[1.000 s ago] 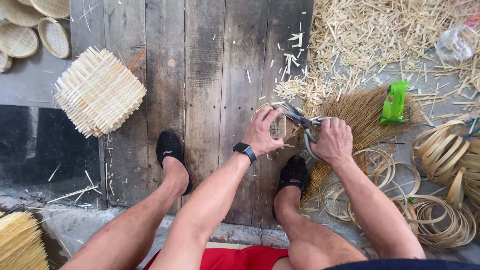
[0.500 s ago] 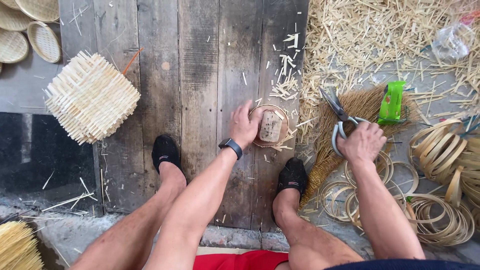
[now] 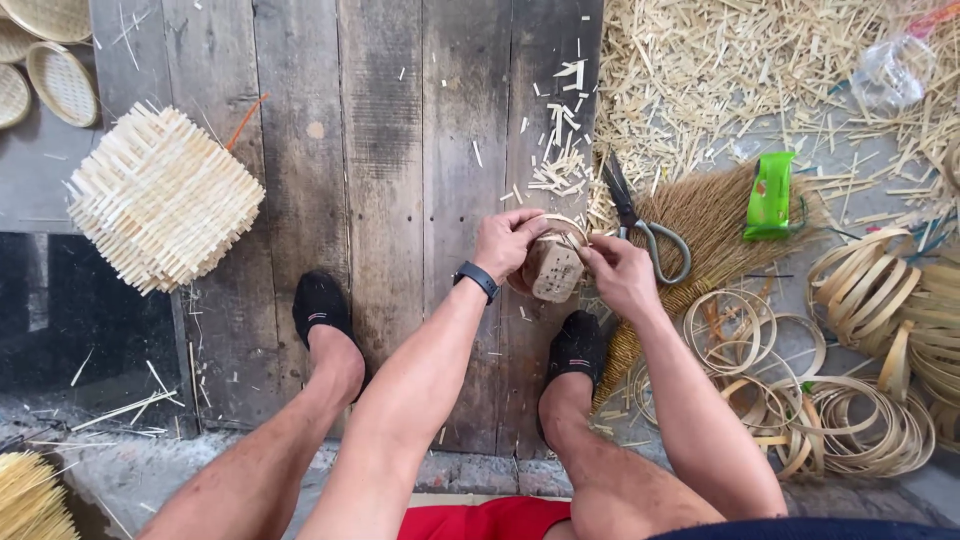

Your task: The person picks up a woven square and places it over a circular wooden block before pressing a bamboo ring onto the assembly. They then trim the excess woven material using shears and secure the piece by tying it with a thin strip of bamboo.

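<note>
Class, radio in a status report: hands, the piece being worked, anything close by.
Left hand and right hand both gripping small woven basket. Scissors lying free beside right hand. Trimmings just beyond.

Bare planks left of hands — open passage; scissors, broom, bamboo rings crowd right.

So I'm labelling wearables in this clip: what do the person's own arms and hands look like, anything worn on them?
Both arms are bare with no sleeves, and neither the left hand nor the right hand wears a glove. The only item is a black band-shaped wristwatch on the left wrist. No rings show.
</note>
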